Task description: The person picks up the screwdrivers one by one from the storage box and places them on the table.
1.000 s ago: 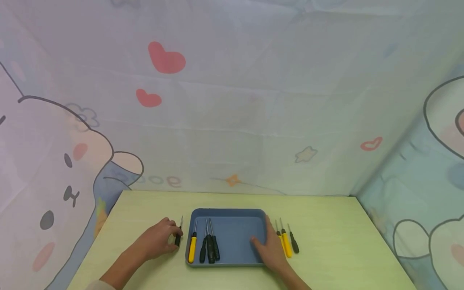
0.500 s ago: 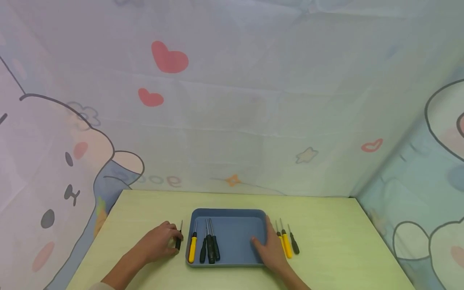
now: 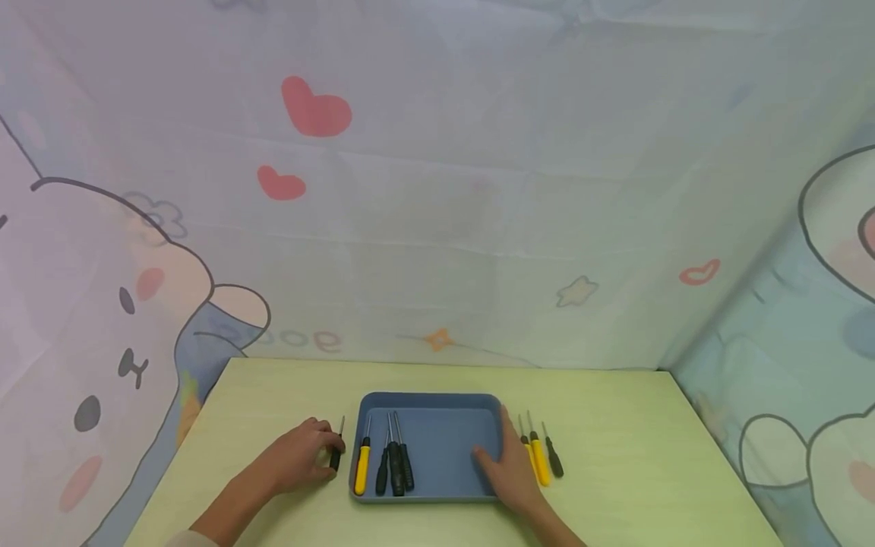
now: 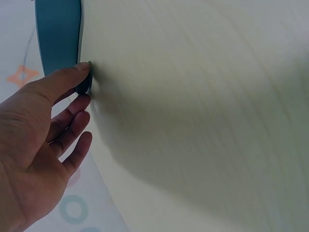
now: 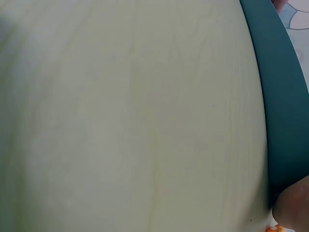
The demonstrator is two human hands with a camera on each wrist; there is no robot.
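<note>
In the head view, my left hand (image 3: pixel 294 456) pinches a small black-handled screwdriver (image 3: pixel 335 459) between thumb and fingers, just left of the blue tray (image 3: pixel 447 448). The left wrist view shows the handle end (image 4: pixel 84 87) at the thumb tip, close to the tabletop. My right hand (image 3: pixel 513 471) holds the tray's right wall, thumb over the inside and fingers along the outside. Inside the tray's left half lie a yellow screwdriver (image 3: pixel 362 471) and several black screwdrivers (image 3: pixel 397 471), shafts pointing away from me.
Right of the tray, beyond my right hand, lie two yellow screwdrivers (image 3: pixel 539 460), one partly hidden by the hand, and a black screwdriver (image 3: pixel 554 460). The pale table (image 3: pixel 629 456) meets a printed cloth backdrop (image 3: pixel 478 228) at the back and sides.
My left hand and the small screwdriver have shifted slightly toward me since one second ago. The right hand and tray stay in place.
</note>
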